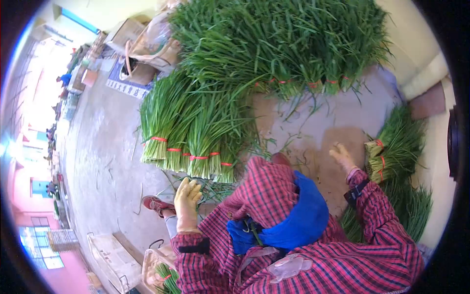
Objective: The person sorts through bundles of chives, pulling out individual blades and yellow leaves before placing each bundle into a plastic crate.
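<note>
My left hand (187, 203), in a pale yellow glove, is raised with its fingers loosely bent and nothing visible in it. Just beyond it lie bunches of long green chives (196, 132), their pale cut ends tied with red bands. My right hand (342, 156), gloved too, is held over the floor with its fingers apart and holds nothing that I can see. To its right lies a smaller group of banded chive bunches (378, 159). A blue cloth (298, 215) lies across my lap, over a red checked garment.
A large heap of chives (284, 39) fills the back by the wall. Loose chives (413, 210) lie at the right. A white crate (115, 257) and a basket (152, 267) with chives stand at lower left. Bags and boxes (152, 46) stand at upper left. Leaf scraps litter the floor.
</note>
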The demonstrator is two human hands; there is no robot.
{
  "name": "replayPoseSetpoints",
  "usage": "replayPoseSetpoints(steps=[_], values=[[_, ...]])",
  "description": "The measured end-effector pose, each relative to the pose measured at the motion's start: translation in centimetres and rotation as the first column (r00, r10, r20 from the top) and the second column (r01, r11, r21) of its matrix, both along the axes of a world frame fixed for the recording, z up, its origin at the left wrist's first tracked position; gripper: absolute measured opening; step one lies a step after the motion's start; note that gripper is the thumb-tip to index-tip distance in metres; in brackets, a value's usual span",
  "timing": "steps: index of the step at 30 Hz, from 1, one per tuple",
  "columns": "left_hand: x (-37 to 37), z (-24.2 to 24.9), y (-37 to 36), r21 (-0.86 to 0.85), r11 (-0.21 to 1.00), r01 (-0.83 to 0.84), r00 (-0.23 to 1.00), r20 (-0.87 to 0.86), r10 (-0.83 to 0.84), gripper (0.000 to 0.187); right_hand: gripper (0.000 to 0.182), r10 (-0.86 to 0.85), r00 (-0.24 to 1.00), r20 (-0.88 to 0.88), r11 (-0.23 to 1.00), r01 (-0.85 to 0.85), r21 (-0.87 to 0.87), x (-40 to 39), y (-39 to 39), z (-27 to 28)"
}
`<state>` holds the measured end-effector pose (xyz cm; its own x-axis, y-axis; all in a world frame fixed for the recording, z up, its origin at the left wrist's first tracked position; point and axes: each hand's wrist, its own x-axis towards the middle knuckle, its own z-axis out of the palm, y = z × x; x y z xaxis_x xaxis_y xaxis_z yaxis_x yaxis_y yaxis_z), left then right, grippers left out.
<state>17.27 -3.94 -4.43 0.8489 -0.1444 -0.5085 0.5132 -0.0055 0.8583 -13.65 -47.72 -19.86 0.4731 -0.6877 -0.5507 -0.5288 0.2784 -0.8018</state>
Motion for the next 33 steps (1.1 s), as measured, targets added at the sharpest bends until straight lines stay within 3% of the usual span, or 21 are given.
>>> replayPoseSetpoints(steps=[1,2,4,6,7,8,10,11,12,15,17,20,23,25,26,28,29,30,31,32,33], values=[[0.4,0.3,-1.0,0.131,0.991,0.006,0.998,0.055,-0.013,0.052,0.066,0.139,0.99,0.017,0.987,-0.14,0.08,2.1,0.8,1.0],[1.7,-2.0,-0.5,0.224,0.974,0.032,0.995,0.089,-0.054,0.063,0.066,0.155,0.988,0.019,0.985,-0.156,0.079,3.3,1.5,0.4],[4.3,-6.7,-0.5,0.233,0.971,0.05,0.957,0.267,-0.113,0.075,0.06,0.337,0.941,0.039,0.936,-0.33,-0.123,5.2,3.5,-1.1],[6.6,-9.5,-1.1,0.716,0.698,-0.02,0.812,0.419,-0.406,0.088,0.058,0.359,0.933,0.007,0.927,-0.355,-0.124,5.8,5.1,-0.8],[7.9,-11.0,-1.2,0.842,0.538,-0.04,0.747,0.383,-0.543,0.102,0.055,0.365,0.93,-0.026,0.923,-0.366,-0.119,5.7,5.7,-0.3],[8.7,-10.5,-2.4,0.841,0.54,-0.04,0.751,0.381,-0.539,0.102,0.055,0.37,0.928,-0.03,0.921,-0.371,-0.119,5.4,6.1,-0.1],[9.8,-8.8,-5.9,0.958,0.276,0.072,0.804,0.108,-0.585,0.11,0.053,0.315,0.94,-0.135,0.947,-0.301,0.116,4.5,6.8,-0.1],[10.5,-10.8,-6.2,0.989,0.147,-0.022,0.738,0.115,-0.665,0.116,0.053,0.314,0.939,-0.141,0.947,-0.299,0.115,3.6,7.0,-1.0],[10.9,-11.3,-6.9,0.989,0.15,-0.013,0.737,0.111,-0.667,0.116,0.05,0.32,0.936,-0.146,0.945,-0.305,0.116,2.3,7.2,-2.0],[12.0,-11.9,-9.4,0.999,-0.038,0.034,0.762,-0.05,-0.646,0.121,0.046,0.254,0.955,-0.153,0.957,-0.226,0.181,-0.4,7.9,-3.7],[12.6,-11.7,-9.5,0.998,-0.017,0.058,0.739,-0.054,-0.672,0.123,0.044,0.185,0.97,-0.155,0.958,-0.143,0.249,-1.3,7.8,-4.1],[13.1,-11.3,-8.7,0.999,0.045,0.005,0.721,0.028,-0.692,0.123,0.045,0.248,0.949,-0.193,0.953,-0.203,0.226,0.0,7.8,-3.4],[13.2,-9.8,-8.9,0.985,0.047,0.165,0.758,-0.096,-0.646,0.116,0.043,0.285,0.941,-0.185,0.926,-0.22,0.306,1.5,7.8,-2.6],[13.1,-8.8,-8.5,0.97,0.184,0.159,0.736,0.008,-0.677,0.107,0.046,0.351,0.926,-0.14,0.933,-0.334,0.132,1.5,7.8,-4.2],[13.3,-8.2,-8.1,0.97,0.188,0.152,0.738,0.015,-0.675,0.107,0.046,0.353,0.926,-0.135,0.933,-0.337,0.127,1.4,7.8,-4.7],[13.5,-6.3,-7.2,0.904,0.318,0.284,0.725,0.015,-0.689,0.096,0.045,0.362,0.925,-0.119,0.929,-0.347,0.126,1.6,7.9,-4.7],[13.0,-5.1,-6.2,0.793,0.471,0.386,0.707,0.074,-0.704,0.072,0.045,0.37,0.922,-0.11,0.926,-0.357,0.125,1.6,7.8,-4.6],[12.3,-3.8,-5.6,0.799,0.473,0.372,0.713,0.08,-0.697,0.072,0.045,0.334,0.94,-0.064,0.93,-0.318,0.183,1.8,7.9,-4.1],[11.4,-2.7,-5.0,0.529,0.668,0.523,0.789,-0.006,-0.614,0.06,0.044,0.295,0.955,-0.021,0.928,-0.282,0.243,2.0,8.0,-3.6],[10.2,-1.5,-4.2,0.191,0.805,0.561,0.828,-0.123,-0.547,0.048,0.044,0.309,0.951,-0.011,0.923,-0.298,0.245,2.1,8.0,-3.0],[8.3,0.6,-3.5,0.102,0.844,0.527,0.845,-0.165,-0.508,0.037,0.043,0.286,0.957,0.048,0.91,-0.287,0.298,2.9,7.7,-1.4]])
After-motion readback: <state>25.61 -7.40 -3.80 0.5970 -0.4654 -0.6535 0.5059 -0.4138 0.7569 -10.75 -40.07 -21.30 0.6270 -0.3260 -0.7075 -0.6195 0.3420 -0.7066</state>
